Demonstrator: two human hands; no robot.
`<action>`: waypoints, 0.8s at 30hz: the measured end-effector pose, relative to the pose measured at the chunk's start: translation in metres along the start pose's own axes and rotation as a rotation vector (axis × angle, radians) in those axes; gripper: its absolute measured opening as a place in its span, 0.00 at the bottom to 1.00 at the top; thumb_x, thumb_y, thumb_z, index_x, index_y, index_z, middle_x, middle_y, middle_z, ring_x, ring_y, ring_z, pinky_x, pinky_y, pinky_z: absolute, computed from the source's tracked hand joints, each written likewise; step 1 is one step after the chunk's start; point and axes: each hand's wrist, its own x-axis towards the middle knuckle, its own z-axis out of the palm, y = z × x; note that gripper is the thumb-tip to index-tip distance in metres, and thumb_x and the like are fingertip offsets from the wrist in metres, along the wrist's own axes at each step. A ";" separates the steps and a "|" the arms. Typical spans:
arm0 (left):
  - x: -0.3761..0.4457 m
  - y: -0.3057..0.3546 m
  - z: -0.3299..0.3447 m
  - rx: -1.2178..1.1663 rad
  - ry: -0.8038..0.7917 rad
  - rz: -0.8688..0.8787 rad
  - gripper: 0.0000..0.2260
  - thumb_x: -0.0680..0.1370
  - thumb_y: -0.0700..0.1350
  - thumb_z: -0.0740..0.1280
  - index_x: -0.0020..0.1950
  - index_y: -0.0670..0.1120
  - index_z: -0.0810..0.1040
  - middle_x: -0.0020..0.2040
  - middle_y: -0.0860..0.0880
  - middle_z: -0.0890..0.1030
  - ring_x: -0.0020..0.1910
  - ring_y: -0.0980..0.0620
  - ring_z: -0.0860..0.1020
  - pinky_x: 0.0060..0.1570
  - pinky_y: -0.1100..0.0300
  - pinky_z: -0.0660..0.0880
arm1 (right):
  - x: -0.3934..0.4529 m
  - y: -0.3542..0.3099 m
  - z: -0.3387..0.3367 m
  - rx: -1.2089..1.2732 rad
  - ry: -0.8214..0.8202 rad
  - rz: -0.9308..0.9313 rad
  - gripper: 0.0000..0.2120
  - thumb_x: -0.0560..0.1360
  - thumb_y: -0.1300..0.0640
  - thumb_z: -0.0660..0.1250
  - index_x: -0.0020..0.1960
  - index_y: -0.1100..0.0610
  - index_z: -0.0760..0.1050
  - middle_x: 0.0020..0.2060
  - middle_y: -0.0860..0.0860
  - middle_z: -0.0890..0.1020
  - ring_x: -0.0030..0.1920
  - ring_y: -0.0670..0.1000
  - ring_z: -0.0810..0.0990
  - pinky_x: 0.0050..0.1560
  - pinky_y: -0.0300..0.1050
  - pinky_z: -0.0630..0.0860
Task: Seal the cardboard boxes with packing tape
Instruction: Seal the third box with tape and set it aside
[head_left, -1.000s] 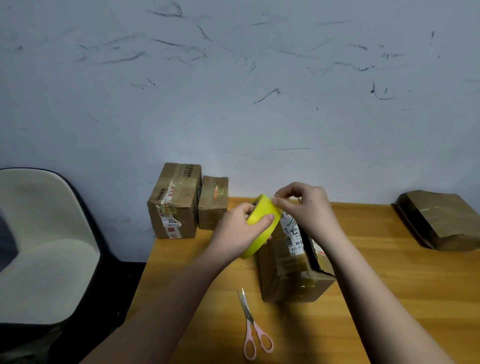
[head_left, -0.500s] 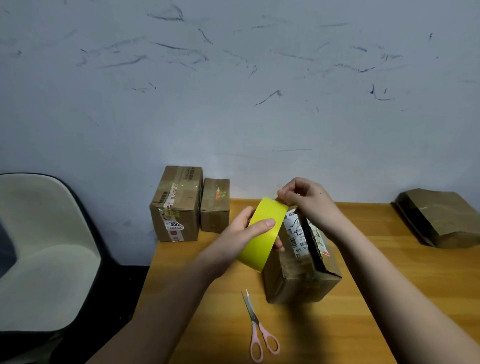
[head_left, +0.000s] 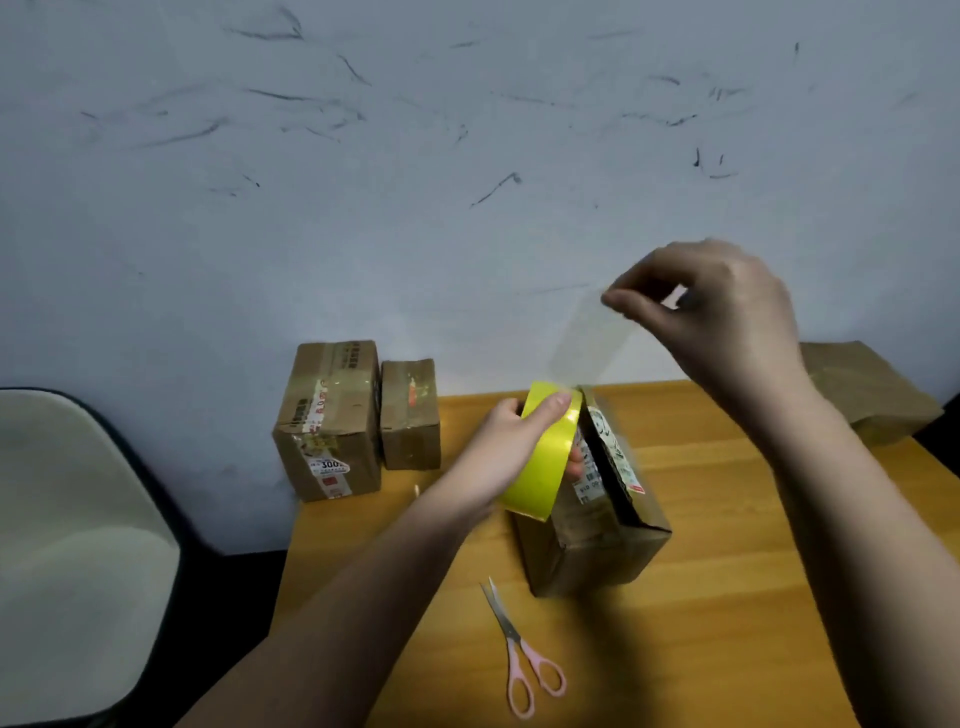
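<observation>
Head view looks down on a wooden desk (head_left: 727, 597) set against a scuffed pale wall (head_left: 467, 156). At the centre stands a cardboard box (head_left: 597, 540) with its top flaps parted along a dark gap. The left hand (head_left: 511, 449) grips a yellow roll of tape (head_left: 545, 457) just at the box's 9 o'clock side, thumb curled over the roll's outer face and the other fingers (head_left: 574, 465) reaching through its core. From the top of the roll a clear strip of tape (head_left: 584, 338) rises toward 1 o'clock to the right hand (head_left: 711, 317), which is raised above the box and pinches the strip's free end between thumb and fingertips, the remaining fingers curled in.

Pink-handled scissors (head_left: 519, 654) lie flat on the desk at the box's 7 o'clock, blades pointing toward it, apart from it. At 10 o'clock two taped boxes sit side by side and touching at the desk's far left corner: a larger box (head_left: 327, 421) with printed labels and a smaller box (head_left: 410, 415). At 2 o'clock, partly behind the right forearm, lies a flattened brown package (head_left: 872, 389). A pale chair seat (head_left: 78, 545) fills the 8 o'clock edge.
</observation>
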 end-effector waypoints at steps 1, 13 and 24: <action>0.003 0.000 0.005 -0.012 0.006 -0.018 0.11 0.80 0.49 0.63 0.48 0.41 0.74 0.32 0.43 0.81 0.28 0.49 0.81 0.29 0.62 0.77 | 0.004 0.001 -0.007 -0.022 -0.020 -0.047 0.05 0.74 0.49 0.70 0.42 0.49 0.81 0.37 0.44 0.80 0.43 0.48 0.75 0.36 0.48 0.72; 0.001 -0.024 0.082 -0.045 0.052 0.106 0.22 0.71 0.51 0.66 0.59 0.39 0.71 0.37 0.43 0.83 0.37 0.49 0.82 0.35 0.61 0.77 | 0.038 0.139 0.068 0.334 -0.412 0.175 0.05 0.77 0.53 0.66 0.42 0.51 0.75 0.38 0.48 0.78 0.40 0.51 0.76 0.43 0.49 0.72; 0.004 -0.047 0.141 -0.145 0.362 0.122 0.16 0.73 0.52 0.64 0.58 0.46 0.73 0.36 0.43 0.82 0.33 0.47 0.81 0.32 0.57 0.78 | 0.042 0.164 0.079 0.562 -0.367 0.101 0.09 0.75 0.52 0.70 0.37 0.43 0.74 0.43 0.44 0.79 0.40 0.48 0.81 0.49 0.54 0.77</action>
